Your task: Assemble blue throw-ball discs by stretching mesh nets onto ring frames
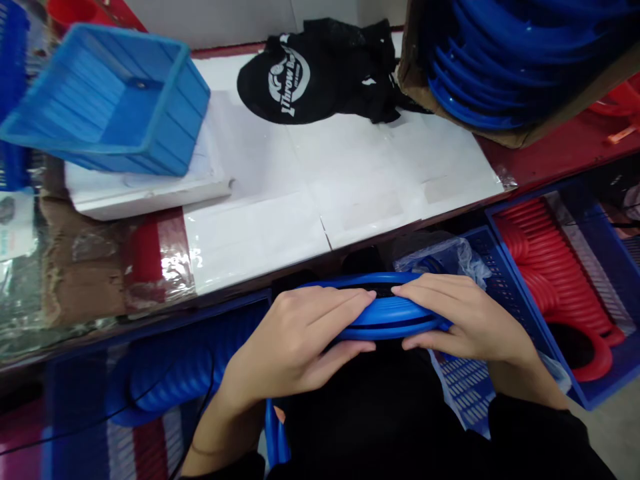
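A blue plastic ring (387,312), seen nearly edge-on, is held in front of my body above my lap. Dark material shows in the gap along its upper side. My left hand (305,333) grips its left part, fingers over the top and thumb below. Opposite, my right hand (455,320) is closed on the right part in the same way. Both sets of fingertips nearly meet at the ring's middle. On the white-covered table ahead lie black cloth pieces (310,77) with white lettering, apart from both hands.
A light blue bin (170,113) stands on a white box (155,200) at left. A carton (415,80) of blue rings (480,67) sits at right. Below the table edge are blue crates, one with red rings (560,260), another with a row of blue rings (175,380).
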A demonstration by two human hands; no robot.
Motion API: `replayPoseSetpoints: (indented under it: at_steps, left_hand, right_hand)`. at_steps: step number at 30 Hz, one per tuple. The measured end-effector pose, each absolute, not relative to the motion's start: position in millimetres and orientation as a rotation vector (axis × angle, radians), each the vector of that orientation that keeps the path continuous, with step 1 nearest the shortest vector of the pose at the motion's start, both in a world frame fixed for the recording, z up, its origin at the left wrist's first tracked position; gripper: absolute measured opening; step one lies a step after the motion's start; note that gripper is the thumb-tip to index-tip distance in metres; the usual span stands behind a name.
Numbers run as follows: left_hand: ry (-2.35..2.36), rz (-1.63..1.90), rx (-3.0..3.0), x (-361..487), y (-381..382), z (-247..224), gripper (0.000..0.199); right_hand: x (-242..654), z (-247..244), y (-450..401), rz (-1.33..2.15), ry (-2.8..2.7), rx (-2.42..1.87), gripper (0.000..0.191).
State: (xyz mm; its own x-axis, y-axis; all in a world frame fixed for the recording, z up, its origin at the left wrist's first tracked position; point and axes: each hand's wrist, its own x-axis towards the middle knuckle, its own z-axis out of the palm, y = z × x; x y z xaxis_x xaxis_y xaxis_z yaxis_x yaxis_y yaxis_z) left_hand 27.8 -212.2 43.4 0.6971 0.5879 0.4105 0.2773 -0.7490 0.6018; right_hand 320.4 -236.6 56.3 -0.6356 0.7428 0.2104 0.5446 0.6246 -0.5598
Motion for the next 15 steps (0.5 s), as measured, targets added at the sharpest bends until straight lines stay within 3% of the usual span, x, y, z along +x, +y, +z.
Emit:
replayPoseSetpoints:
  at_steps: [15]
  left_hand:
    - [0.841,0.865,2.244,-6,-217,43,0.040]
  right_hand:
    - [315,49,-244,0.756,-2.284,-1.041,0.053]
